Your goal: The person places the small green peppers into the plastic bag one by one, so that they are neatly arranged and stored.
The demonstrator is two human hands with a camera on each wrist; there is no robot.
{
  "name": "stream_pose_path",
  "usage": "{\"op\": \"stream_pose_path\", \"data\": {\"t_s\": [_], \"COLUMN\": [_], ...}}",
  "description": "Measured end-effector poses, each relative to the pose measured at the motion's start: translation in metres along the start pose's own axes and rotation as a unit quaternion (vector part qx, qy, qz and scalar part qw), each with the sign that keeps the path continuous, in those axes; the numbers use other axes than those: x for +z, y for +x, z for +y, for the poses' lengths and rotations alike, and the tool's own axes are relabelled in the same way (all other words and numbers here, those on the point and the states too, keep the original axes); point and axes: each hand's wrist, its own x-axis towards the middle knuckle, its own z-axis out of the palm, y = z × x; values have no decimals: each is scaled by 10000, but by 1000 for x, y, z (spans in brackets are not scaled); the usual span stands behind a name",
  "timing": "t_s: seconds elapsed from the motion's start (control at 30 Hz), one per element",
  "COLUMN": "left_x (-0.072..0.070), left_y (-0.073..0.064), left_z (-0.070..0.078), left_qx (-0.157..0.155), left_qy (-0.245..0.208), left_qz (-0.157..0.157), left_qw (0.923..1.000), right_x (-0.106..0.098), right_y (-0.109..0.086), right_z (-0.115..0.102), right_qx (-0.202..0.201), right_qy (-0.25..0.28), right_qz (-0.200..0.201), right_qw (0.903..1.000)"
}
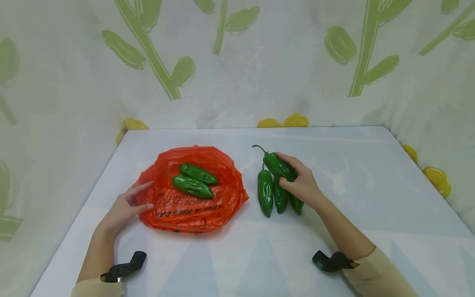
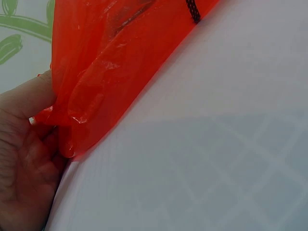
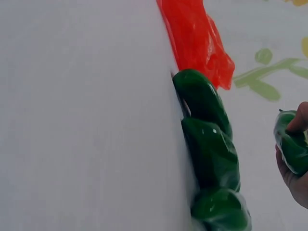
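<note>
A red plastic bag [image 1: 226, 214] with black print lies spread on the table at the left. Two green peppers [image 1: 193, 186] rest on it, side by side. My left hand [image 1: 124, 210] holds the bag's left edge; in the left wrist view, the thumb [image 2: 31, 96] lies over the gathered plastic. To the right of the bag, my right hand [image 1: 304, 183] grips another green pepper [image 1: 276, 165] with its curved stem pointing up and left. Beneath and beside that pepper, three more green peppers [image 1: 265, 194] lie in a row on the table, partly hidden by the hand.
The white table [image 1: 237, 264] backs onto a pale wall covering [image 1: 282, 74] with green leaf and yellow flower prints. A black wrist device [image 1: 126, 268] sits on the left forearm, and another black device [image 1: 332, 262] on the right.
</note>
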Motion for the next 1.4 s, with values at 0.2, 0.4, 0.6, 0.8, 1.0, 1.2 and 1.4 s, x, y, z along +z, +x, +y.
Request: {"op": "stream_pose_path", "data": {"t_s": [0.2,0.4,0.6,0.8,1.0,1.2,1.4], "left_x": [0,0,0,0,0,0,0], "left_y": [0,1,1,1,2,1,1], "left_z": [-1,-1,0,-1,-2,-2,-1], "left_qx": [8,73,25,41,4,51,91], "left_qy": [-1,-8,-51,-110,-76,-33,-3], "left_qz": [12,5,2,-20,-20,-9,-1], "left_qw": [10000,10000,10000,9999,10000,10000,10000], "right_x": [10,22,36,51,70,94,117], "right_y": [7,15,21,25,28,33,35], "right_z": [-11,-19,-28,-40,-51,-56,-61], "right_qx": [-261,-464,-653,-781,-974,-1392,-1806], "right_qy": [58,112,264,400,704,800,631], "right_qz": [-3,-41,-194,-401,-604,-844,-973], "right_qw": [9996,9989,9973,9953,9909,9834,9767]}}
